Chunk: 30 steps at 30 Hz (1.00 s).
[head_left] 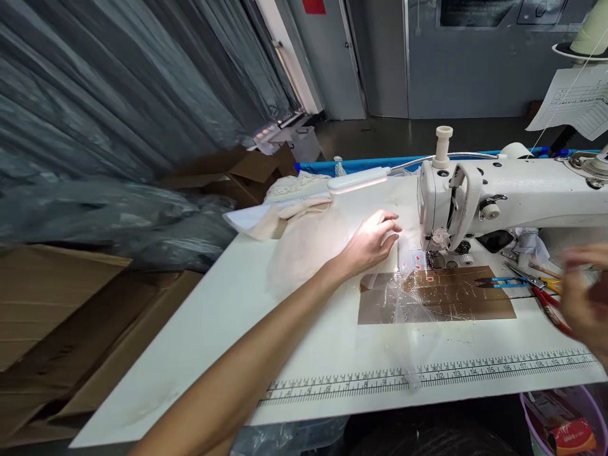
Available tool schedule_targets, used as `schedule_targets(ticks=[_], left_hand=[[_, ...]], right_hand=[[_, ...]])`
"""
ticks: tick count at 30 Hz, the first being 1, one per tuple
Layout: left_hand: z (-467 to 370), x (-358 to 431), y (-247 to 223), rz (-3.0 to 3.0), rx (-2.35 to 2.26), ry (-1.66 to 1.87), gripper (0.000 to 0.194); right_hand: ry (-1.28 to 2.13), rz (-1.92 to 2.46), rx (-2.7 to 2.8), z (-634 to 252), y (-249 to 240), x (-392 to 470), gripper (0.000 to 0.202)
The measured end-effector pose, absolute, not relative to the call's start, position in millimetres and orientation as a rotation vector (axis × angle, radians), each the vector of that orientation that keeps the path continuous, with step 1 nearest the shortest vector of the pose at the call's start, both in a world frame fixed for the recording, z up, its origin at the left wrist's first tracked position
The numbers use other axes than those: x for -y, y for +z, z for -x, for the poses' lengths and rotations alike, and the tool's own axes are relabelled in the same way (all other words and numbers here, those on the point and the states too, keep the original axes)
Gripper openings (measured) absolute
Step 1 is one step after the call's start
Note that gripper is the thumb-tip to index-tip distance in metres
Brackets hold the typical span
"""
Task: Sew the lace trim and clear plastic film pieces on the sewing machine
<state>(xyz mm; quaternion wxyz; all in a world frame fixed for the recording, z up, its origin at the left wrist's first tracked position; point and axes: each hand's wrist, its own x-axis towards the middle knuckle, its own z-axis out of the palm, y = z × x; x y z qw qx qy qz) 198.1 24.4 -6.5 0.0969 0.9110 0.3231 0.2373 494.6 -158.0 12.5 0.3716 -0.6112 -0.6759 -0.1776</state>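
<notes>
My left hand (373, 240) is over the white table left of the sewing machine (513, 193), fingers loosely curled and apart, with nothing visible between them. Sheer white fabric (308, 250) spreads to its left. Below the needle area, clear film with small red marks (418, 267) lies partly over a brown sheet (456, 297). My right hand (586, 297) is at the right edge, smeared by motion, so its fingers cannot be made out. Near it lie blue thread snips (503, 282) and red-handled scissors (548, 307).
A printed ruler (427, 375) runs along the table's front edge. A white lamp (358, 180) sits behind the left hand. Cardboard boxes (76, 329) stand at the left. A purple bin (586, 411) is below at the right, and a thread cone (591, 35) is above.
</notes>
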Motion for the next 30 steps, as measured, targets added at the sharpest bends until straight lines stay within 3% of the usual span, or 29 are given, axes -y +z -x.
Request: schedule_targets(ticks=[3,7,12,18,30], left_hand=[[-189,-15,-6,-2.659,-0.893,0.783,0.02],[-185,-6,-12,-2.609,-0.768,0.774,0.022],[-190,3,-20,-2.765,-0.549,0.513,0.026],[-213,18,-18,-3.058,-0.745,0.208,0.037],[-224,20,-27,-3.028,-0.859,0.303,0.031]], right_hand=[[-0.103,1.178,2.089,-436,-5,144,0.022],[0.094,1.282,2.399,-380,-18,117,0.029],[0.021,1.514,2.53,-375,-20,108,0.021],[-0.029,1.677,2.452,-398,-24,112,0.026],[-0.055,1.891,2.537,-397,-14,115,0.034]])
